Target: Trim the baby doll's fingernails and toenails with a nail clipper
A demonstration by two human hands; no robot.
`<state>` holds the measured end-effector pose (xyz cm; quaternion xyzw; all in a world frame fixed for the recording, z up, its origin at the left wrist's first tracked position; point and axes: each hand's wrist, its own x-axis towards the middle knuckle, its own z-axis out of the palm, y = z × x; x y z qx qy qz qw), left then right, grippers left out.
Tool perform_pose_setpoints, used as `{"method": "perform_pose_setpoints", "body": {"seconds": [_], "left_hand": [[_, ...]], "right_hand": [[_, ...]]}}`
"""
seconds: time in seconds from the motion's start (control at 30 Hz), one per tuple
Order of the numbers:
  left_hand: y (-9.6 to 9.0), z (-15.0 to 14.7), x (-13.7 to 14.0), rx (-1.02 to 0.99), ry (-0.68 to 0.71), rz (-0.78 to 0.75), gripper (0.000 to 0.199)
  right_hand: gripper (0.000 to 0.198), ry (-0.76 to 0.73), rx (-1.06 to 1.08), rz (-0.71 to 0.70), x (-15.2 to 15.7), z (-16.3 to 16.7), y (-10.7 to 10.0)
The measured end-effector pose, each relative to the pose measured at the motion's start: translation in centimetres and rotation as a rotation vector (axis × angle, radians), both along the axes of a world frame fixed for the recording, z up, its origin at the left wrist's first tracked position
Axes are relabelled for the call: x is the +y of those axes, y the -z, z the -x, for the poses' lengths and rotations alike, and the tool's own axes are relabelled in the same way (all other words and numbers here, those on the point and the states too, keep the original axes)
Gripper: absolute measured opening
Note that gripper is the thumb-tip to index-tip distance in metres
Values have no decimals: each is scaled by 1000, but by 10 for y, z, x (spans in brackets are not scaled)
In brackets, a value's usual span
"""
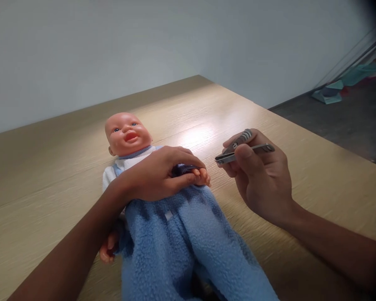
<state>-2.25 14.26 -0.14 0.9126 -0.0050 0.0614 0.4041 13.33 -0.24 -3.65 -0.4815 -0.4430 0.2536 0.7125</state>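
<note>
A baby doll (188,234) in a blue fleece outfit with a white top lies on its back, its head toward the far side. Across its chest reaches my left hand (163,171), thumb and fingers closed around the doll's hand (203,177) at the wrist. Just to the right, my right hand (263,179) grips a metal nail clipper (227,158) between thumb and fingers. The clipper's lever is swung up, and its jaws point left at the doll's fingers, a short gap away. The doll's other hand (107,248) rests beside its hip.
Beneath the doll is a light wooden table (44,200), with a bright light reflection near its middle. A pale wall (113,50) stands along the far edge. Past the table's right edge, light-green and reddish items (330,92) lie on the dark floor (301,110).
</note>
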Motion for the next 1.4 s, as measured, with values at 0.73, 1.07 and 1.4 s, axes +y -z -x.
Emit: {"method": "perform_pose_setpoints", "body": {"seconds": [0.73, 1.07, 1.4], "left_hand": [[-14, 14, -8, 80, -27, -281, 28], [-72, 65, -121, 382, -334, -427, 39], [-15, 129, -223, 149, -606, -335, 49]], "right_hand": [[36, -143, -18, 7, -3, 6, -4], [7, 4, 205, -51, -6, 6, -12], [20, -532, 7, 95, -31, 38, -15]]}}
